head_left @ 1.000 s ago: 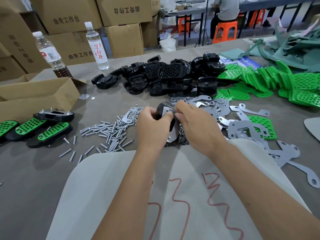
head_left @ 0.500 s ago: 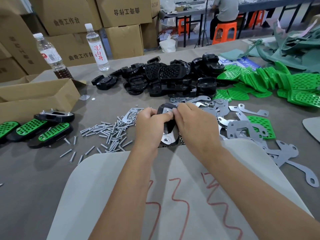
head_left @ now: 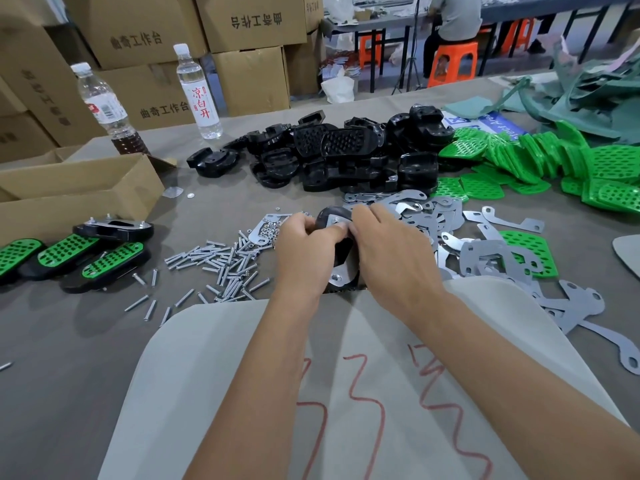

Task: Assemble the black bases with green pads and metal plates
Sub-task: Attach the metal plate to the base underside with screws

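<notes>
At table centre, a black base (head_left: 334, 251) with a metal plate (head_left: 341, 275) laid on it is gripped by both hands: left hand (head_left: 304, 251) curled round its 9 o'clock edge, right hand (head_left: 391, 258) pinching the top end. Judged rigid, light, smooth-sided; best held by the rim. Loose screws (head_left: 221, 268) lie at 9 o'clock, spare plates (head_left: 485, 258) at 3 o'clock, green pads (head_left: 540, 168) at 2 o'clock.
</notes>
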### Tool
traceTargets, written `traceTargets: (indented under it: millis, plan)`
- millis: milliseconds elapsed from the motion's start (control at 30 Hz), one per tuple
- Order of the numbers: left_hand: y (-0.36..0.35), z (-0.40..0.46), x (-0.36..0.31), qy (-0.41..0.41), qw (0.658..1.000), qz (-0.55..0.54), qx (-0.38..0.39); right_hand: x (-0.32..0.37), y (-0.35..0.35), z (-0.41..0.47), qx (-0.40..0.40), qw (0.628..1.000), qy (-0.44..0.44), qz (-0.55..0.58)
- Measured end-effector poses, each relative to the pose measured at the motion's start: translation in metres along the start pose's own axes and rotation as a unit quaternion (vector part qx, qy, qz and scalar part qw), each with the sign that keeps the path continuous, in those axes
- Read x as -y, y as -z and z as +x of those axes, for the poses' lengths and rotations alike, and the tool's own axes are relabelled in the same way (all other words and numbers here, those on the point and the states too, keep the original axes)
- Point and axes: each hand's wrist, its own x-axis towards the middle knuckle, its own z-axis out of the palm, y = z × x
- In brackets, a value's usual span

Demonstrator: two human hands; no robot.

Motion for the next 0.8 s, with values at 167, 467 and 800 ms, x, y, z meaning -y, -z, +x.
traceTargets:
  millis: [167,467,800]
  plan:
    - [-0.007,0.003,0.005,-0.005,1.0,-0.016,-0.012,0.003,0.006,0.003,0.007,0.998,-0.044,-0.051]
    - [0.009,0.013,0.006,0.017,0.996,-0.046,-0.078,-0.028,0.005,0.003,0.049,0.98,0.039,0.187]
    - [0.023,0.028,0.017,0.111,0.968,-0.166,-0.15,-0.031,0.006,0.007,0.202,0.948,0.069,0.234]
